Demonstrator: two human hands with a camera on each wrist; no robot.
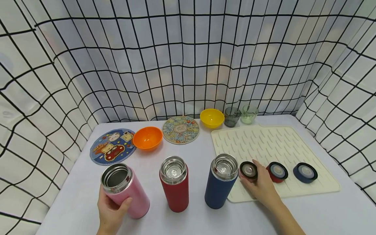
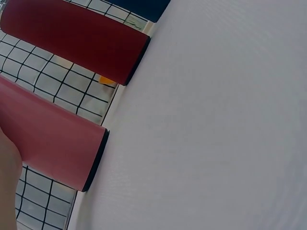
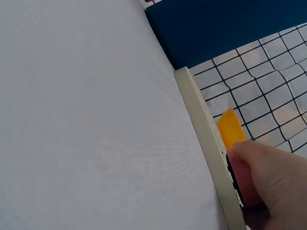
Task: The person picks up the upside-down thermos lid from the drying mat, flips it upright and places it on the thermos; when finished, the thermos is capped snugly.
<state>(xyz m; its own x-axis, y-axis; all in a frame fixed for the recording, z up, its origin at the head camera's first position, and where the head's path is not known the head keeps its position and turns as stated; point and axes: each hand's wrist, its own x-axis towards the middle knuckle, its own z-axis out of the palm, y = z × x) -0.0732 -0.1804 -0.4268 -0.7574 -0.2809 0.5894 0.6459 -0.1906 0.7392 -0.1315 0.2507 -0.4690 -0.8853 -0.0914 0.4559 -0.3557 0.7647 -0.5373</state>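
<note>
My left hand (image 1: 110, 210) grips the pink thermos (image 1: 140, 199), which stands without a lid, its steel mouth uncovered. To its right are an uncapped red thermos (image 1: 177, 194) and an uncapped blue thermos (image 1: 217, 191), each with a perforated strainer in its mouth. My right hand (image 1: 263, 187) holds the pink lid (image 3: 244, 179) between thumb and fingers at the left part of the cream drying mat (image 1: 299, 191). The lid's underside faces up. Beside that hand on the mat sit a red lid (image 1: 276, 178) and a blue lid (image 1: 305, 173), also underside up.
Behind the thermoses are a blue cartoon placemat (image 1: 100, 155), an orange bowl (image 1: 148, 138), a round patterned mat (image 1: 180, 130) and a yellow bowl (image 1: 212, 118). A grey glass (image 1: 232, 117) and a green glass (image 1: 249, 115) stand behind the drying mat. Black netting (image 1: 194, 68) surrounds the white table.
</note>
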